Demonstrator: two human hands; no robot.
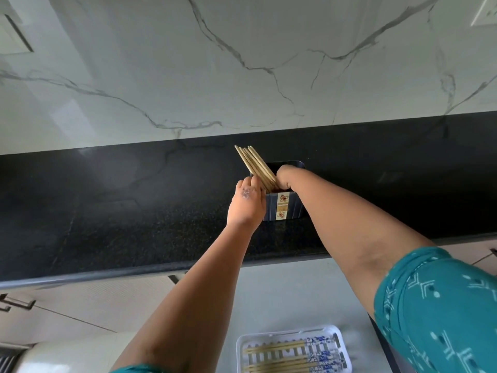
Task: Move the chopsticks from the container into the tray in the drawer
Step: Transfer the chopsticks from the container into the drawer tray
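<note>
Right hand gripping chopsticks inside container, left hand curled round its side

A black speckled tabletop runs across the view under a white veined marble wall. A dark blue container stands on it near the middle. Below, the pale drawer floor carries a white slotted tray with chopsticks lying inside.

Veined marble wall, black granite counter
</note>
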